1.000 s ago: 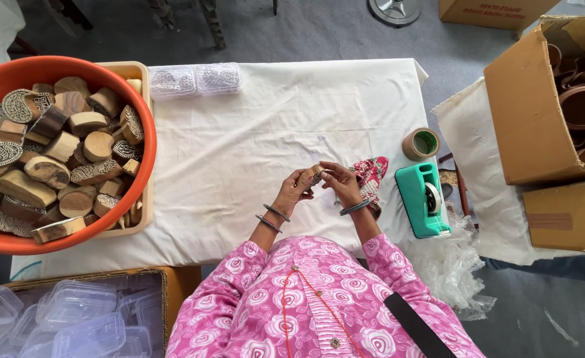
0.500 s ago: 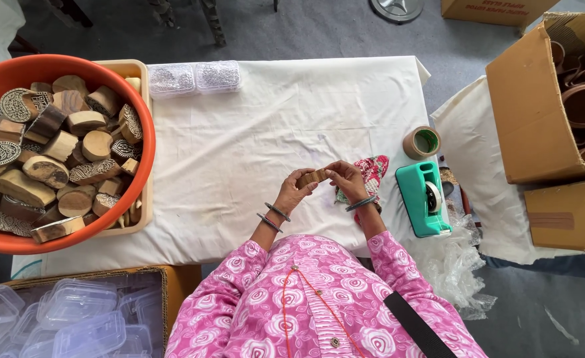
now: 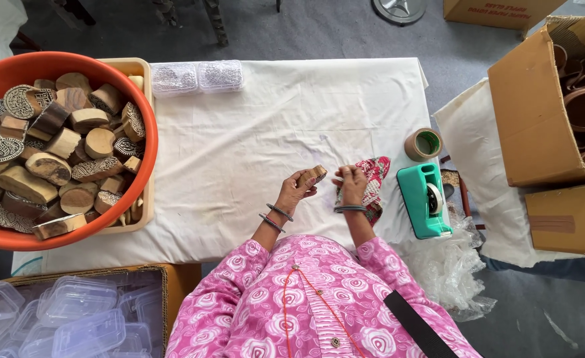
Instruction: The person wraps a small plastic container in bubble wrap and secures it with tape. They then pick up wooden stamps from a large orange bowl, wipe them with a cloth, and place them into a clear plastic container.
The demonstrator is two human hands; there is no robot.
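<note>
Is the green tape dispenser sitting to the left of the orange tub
No, the green tape dispenser lies at the cloth's right edge, far right of the orange tub.

Ahead of your left hand (image 3: 296, 192) and right hand (image 3: 352, 184) the white-clothed worktop (image 3: 253, 132) lies open right across its middle, so you can reach forward freely. To your left the orange tub (image 3: 73, 232) heaped with wooden blocks (image 3: 60, 152) walls off that side. At the far edge two clear lidded boxes (image 3: 197, 76) sit side by side. On your right, the patterned cloth (image 3: 375, 176) lies just beside your right hand, then the teal tape dispenser (image 3: 425, 199) and the tape roll (image 3: 424, 144) crowd the worktop's edge. The cardboard box (image 3: 524, 119) stands well apart.
</note>
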